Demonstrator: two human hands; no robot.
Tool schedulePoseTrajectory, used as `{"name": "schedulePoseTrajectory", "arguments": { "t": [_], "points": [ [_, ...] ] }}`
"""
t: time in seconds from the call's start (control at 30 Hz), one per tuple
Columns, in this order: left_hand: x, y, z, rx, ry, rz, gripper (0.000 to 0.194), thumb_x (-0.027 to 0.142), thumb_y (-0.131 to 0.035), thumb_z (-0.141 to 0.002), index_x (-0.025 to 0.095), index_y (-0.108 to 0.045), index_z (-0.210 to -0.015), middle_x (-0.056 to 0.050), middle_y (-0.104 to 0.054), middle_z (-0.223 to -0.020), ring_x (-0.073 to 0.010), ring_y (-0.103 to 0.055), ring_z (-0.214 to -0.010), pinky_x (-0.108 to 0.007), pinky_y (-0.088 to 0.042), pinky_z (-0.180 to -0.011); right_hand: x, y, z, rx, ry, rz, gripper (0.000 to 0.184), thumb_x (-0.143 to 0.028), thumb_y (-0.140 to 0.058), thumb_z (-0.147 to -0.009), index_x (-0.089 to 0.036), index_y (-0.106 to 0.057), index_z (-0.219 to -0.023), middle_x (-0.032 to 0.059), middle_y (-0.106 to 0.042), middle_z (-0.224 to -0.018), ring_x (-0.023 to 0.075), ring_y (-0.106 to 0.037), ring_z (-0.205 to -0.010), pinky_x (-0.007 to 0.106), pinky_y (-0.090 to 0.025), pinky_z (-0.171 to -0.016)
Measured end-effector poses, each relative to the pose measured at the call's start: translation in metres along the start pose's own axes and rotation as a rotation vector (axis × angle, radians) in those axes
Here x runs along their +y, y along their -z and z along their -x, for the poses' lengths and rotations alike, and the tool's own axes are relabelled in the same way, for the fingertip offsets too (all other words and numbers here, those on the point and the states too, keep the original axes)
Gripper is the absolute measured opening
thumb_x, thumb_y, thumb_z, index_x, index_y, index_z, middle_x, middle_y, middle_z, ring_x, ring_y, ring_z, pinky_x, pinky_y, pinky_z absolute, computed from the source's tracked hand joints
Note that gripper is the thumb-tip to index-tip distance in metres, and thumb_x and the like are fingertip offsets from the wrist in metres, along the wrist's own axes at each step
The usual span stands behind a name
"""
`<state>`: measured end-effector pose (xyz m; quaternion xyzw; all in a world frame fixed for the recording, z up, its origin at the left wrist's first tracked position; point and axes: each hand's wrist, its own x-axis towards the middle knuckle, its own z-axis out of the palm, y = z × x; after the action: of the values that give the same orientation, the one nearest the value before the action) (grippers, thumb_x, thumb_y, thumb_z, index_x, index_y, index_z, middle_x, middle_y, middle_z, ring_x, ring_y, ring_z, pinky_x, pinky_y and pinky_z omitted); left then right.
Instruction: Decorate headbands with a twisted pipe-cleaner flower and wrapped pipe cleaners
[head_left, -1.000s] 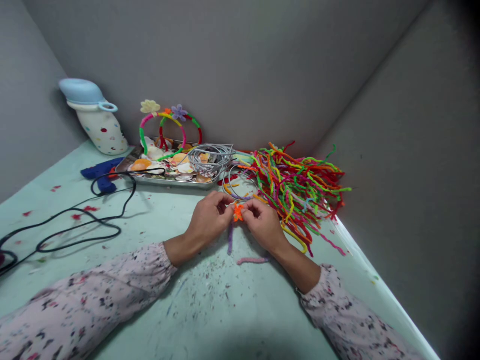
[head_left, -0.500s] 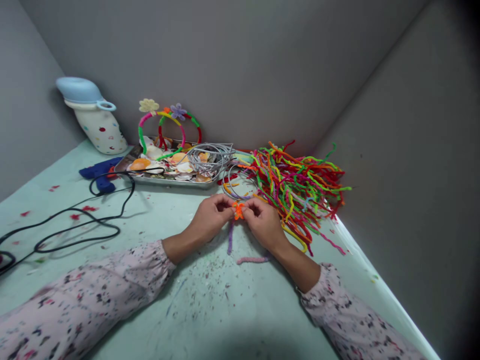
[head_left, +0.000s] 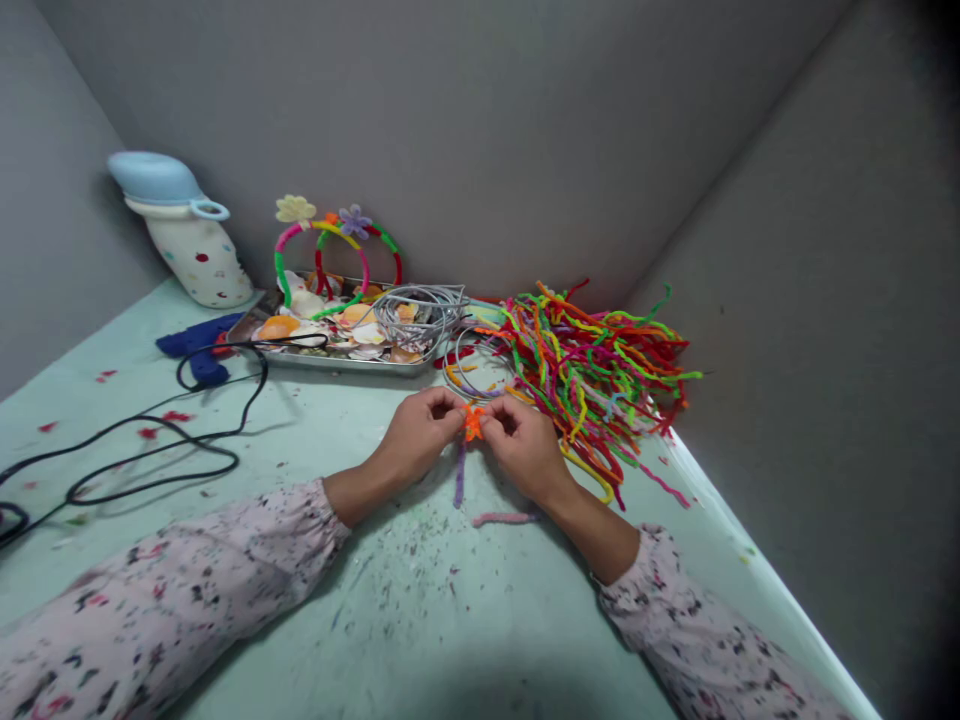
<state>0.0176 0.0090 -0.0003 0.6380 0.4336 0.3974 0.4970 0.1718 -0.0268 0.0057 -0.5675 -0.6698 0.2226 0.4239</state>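
Between my two hands is a small orange pipe-cleaner flower (head_left: 473, 423). My left hand (head_left: 422, 432) pinches its left side with thumb and forefinger. On the flower's right side, my right hand (head_left: 523, 440) is closed in a similar pinch. The fingertips hide part of the petals. Just below my left fingertips lies a short purple pipe-cleaner piece (head_left: 460, 478) on the table. A pink pipe-cleaner piece (head_left: 504, 518) rests below my right hand.
Behind my right hand spreads a heap of coloured pipe cleaners (head_left: 592, 370). Coiled grey wire (head_left: 420, 312) lies on a metal tray (head_left: 337, 367) of shells. Two flowered hoops (head_left: 281, 265) stand there. Farther left are a blue glue gun (head_left: 199, 340), its black cord (head_left: 157, 420) and a bottle (head_left: 196, 255).
The orange flower has shifted very slightly left and turned a little between my fingers. Both hands keep their pinch, and the other things lie as before.
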Motion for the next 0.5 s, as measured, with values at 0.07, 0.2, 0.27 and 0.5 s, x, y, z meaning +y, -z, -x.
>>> {"name": "schedulePoseTrajectory", "arguments": {
  "t": [0.07,0.2,0.27,0.5],
  "points": [
    [0.0014,0.0000,0.0011,0.003,0.005,-0.024,0.009,0.020,-0.053,-0.071,0.015,-0.061,-0.072,0.000,-0.060,-0.065,-0.0118,-0.053,-0.061,-0.022,-0.040,-0.056,0.0003,-0.0002,-0.0001,0.001,0.009,0.005,0.010,-0.021,-0.051,-0.079,-0.018,-0.058,-0.072,-0.0018,-0.059,-0.065,0.0111,-0.051,-0.058,0.022,-0.039,-0.057],
    [0.0054,0.0002,0.0027,0.017,0.014,-0.045,0.010,0.020,-0.054,-0.071,0.014,-0.061,-0.074,0.000,-0.059,-0.066,-0.0113,-0.052,-0.061,-0.022,-0.040,-0.057,0.0008,-0.0001,-0.0003,0.007,0.011,0.018,0.009,-0.020,-0.052,-0.078,-0.018,-0.058,-0.073,-0.0016,-0.060,-0.066,0.0109,-0.051,-0.058,0.022,-0.039,-0.058],
    [0.0064,0.0001,0.0028,0.021,0.018,-0.049,0.010,0.020,-0.054,-0.071,0.014,-0.062,-0.075,0.000,-0.059,-0.066,-0.0111,-0.051,-0.060,-0.022,-0.040,-0.057,0.0007,0.0001,-0.0002,0.007,0.011,0.021,0.009,-0.020,-0.052,-0.078,-0.017,-0.058,-0.072,-0.0014,-0.060,-0.066,0.0109,-0.051,-0.058,0.022,-0.039,-0.059],
    [0.0056,0.0005,0.0023,0.011,0.002,-0.045,0.011,0.021,-0.055,-0.072,0.013,-0.062,-0.076,0.000,-0.060,-0.065,-0.0109,-0.052,-0.059,-0.022,-0.041,-0.057,0.0003,0.0001,-0.0002,0.009,0.010,0.016,0.010,-0.021,-0.051,-0.078,-0.018,-0.058,-0.072,-0.0013,-0.060,-0.067,0.0112,-0.051,-0.058,0.022,-0.038,-0.058]
  ]
}}
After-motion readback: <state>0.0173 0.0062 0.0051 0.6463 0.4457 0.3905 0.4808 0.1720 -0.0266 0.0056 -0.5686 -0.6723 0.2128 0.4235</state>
